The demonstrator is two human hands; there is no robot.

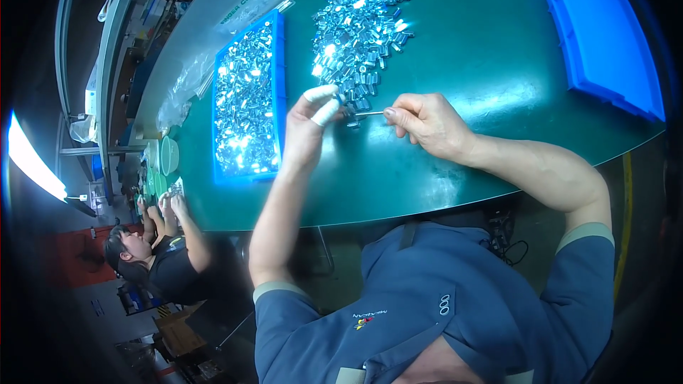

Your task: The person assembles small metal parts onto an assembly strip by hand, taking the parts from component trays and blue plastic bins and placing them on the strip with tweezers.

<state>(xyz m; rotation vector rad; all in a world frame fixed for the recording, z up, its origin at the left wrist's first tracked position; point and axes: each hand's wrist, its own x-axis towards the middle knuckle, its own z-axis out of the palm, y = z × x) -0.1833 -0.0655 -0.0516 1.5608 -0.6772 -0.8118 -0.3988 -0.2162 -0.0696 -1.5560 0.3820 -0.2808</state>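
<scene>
White finger cots cover the thumb and a finger of my left hand [304,131], which pinches a small dark, shiny metal part [341,100] by the near end of the heap. Its exact shape is too small to tell. In my right hand [435,128], thumb and fingers close on a thin metal rod [371,113]. The rod points left toward the pinched part; whether it touches or enters it I cannot tell. Just beyond my hands, a heap of small silvery metal cylinders [363,25] spreads over the green table [477,50]. A few loose pieces lie beneath the rod.
Left of my left hand stands a blue tray [280,64] full of similar metal pieces. Another blue tray [605,28] sits at the far right. Clear plastic bags [186,89] lie along the left edge. A co-worker [160,256] works at the lower left near green bowls [168,155].
</scene>
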